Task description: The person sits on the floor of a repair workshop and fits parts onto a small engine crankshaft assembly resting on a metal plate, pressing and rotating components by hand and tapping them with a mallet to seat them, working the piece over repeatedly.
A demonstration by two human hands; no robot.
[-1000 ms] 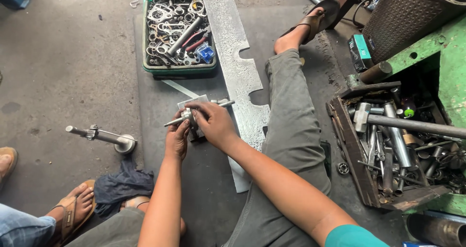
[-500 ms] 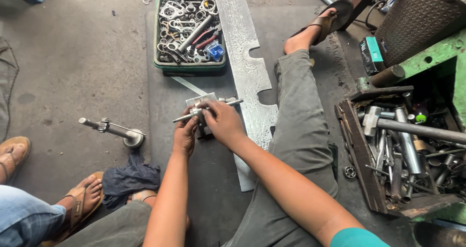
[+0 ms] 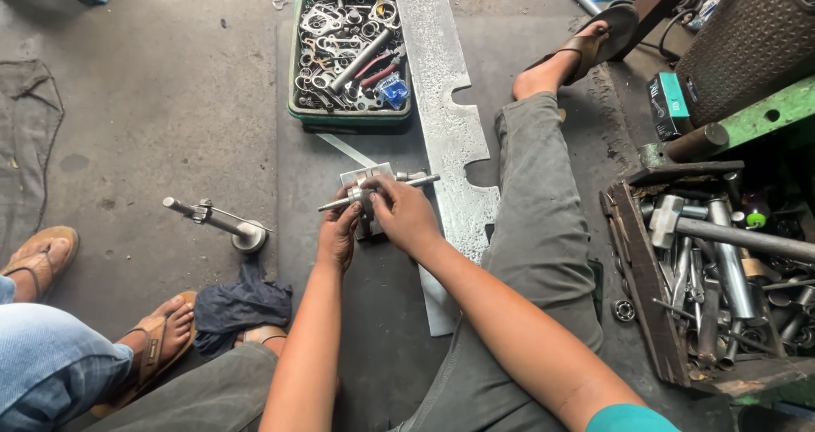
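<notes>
I sit on a workshop floor with my right leg stretched out. Both hands meet over a small metal block assembly [image 3: 367, 180] with a thin steel rod [image 3: 418, 180] running through it. My left hand [image 3: 340, 232] grips the near left side of the block and the rod's left end. My right hand [image 3: 403, 214] closes over the block's right side, fingers on the rod. The block rests on a dark rubber mat [image 3: 373, 313].
A green crate of spanners and metal parts [image 3: 350, 54] stands ahead. A long notched steel plate [image 3: 446, 101] lies beside it. A metal shaft with a round base [image 3: 216, 221] and a dark rag [image 3: 242, 300] lie left. An open toolbox [image 3: 722, 279] sits right. Another person's sandalled feet [image 3: 102, 313] are at left.
The camera has shifted so the scene sits lower and more to the right in the view. Both hands stay on the block and rod with barely any movement.
</notes>
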